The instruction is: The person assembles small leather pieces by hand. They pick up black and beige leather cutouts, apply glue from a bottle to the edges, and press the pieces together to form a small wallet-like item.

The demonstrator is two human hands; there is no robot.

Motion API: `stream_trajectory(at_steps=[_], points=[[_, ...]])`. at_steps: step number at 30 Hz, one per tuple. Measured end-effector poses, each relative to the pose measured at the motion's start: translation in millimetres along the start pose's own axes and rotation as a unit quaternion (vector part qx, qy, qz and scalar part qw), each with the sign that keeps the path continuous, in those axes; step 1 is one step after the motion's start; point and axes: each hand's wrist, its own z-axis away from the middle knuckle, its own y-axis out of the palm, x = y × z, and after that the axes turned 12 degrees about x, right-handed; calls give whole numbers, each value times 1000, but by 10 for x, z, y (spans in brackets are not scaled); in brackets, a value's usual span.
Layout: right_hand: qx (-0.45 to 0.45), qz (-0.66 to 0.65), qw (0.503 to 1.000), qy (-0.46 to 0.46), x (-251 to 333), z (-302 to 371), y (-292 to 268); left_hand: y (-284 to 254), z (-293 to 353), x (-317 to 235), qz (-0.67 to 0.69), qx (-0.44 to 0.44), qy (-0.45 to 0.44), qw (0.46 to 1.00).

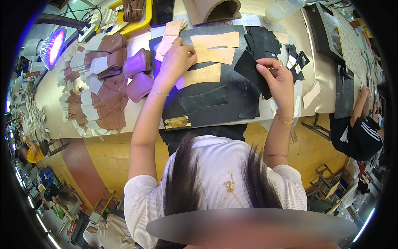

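My right hand [277,76] pinches a black leather piece [251,71] between thumb and fingers, lifted over the right side of the dark board [174,112]. My left hand [179,60] is at the board's far left with its fingers curled; what they hold, if anything, is hidden. It lies between a stack of pale tan leather pieces [175,27] and a tan strip [219,55]. Two more tan strips lie beside it, one farther [215,40] and one nearer [205,76]. A black piece [204,100] rests flat on the board's near part.
Fanned brown leather pieces [110,97] with pale backing cover the table's left, under a purple-lit lamp [54,47]. Black pieces [263,41] are piled at the board's far right. Beyond stand a yellow tray [145,18], a curved brown form [213,10] and a translucent container [281,9].
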Motion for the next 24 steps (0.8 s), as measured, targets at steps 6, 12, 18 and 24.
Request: stream_trajectory(at_steps=[6, 12, 18, 24], points=[[93, 30, 995, -7, 87, -77, 159, -124, 161, -273, 27, -80, 20, 996], [196, 84, 977, -21, 163, -151, 269, -136, 485, -368, 490, 154, -78, 854], [247, -28, 957, 150, -51, -162, 58, -155, 656, -184, 546, 68, -139, 823], [143, -148, 970, 130, -359, -380, 290, -74, 452, -110, 481, 46, -176, 858]])
